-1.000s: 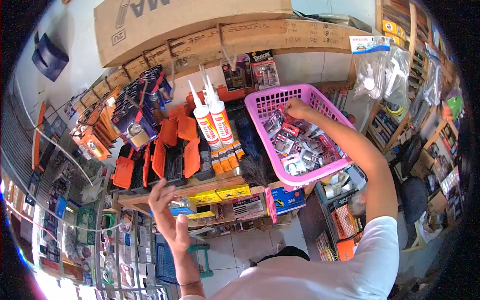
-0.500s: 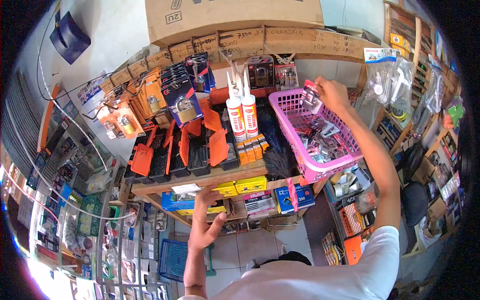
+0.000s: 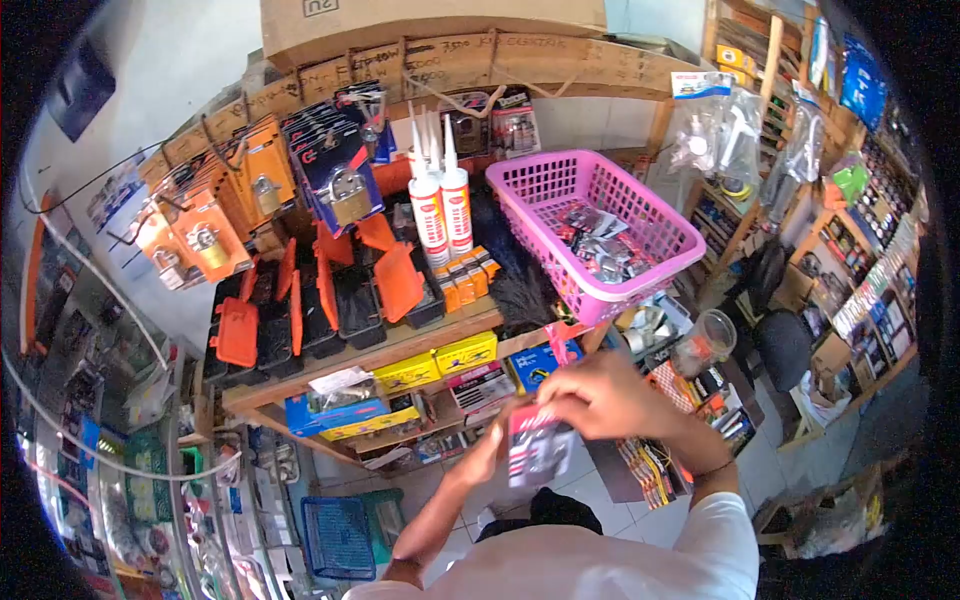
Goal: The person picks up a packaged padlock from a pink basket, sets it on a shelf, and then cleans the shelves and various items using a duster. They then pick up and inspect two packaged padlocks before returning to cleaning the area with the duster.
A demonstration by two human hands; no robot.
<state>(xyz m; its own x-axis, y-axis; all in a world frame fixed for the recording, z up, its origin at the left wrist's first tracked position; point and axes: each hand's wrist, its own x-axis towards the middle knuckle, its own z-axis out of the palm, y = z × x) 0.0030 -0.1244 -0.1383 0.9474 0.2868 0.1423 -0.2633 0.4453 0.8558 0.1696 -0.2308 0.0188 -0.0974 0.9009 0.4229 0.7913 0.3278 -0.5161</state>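
Observation:
In front of my body hangs a small carded packet with a red header and a see-through lower part. What is inside is blurred. My right hand pinches its upper edge between thumb and fingers. At its left edge, my left hand is closed on the packet, partly hidden behind it. Beyond my hands, a pink plastic basket sits at the right end of the wooden shelf. Several similar red and silver packets lie loose in the basket.
Silicone sealant tubes stand left of the basket, by small orange boxes. Black bins with orange lids line the shelf. Carded padlocks hang above. A glass case stands left; a blue crate is on the floor.
My right hand has brought the packet from above the basket down toward my body. My left hand, open and apart before, has moved right and taken hold of the packet's edge. The view has shifted.

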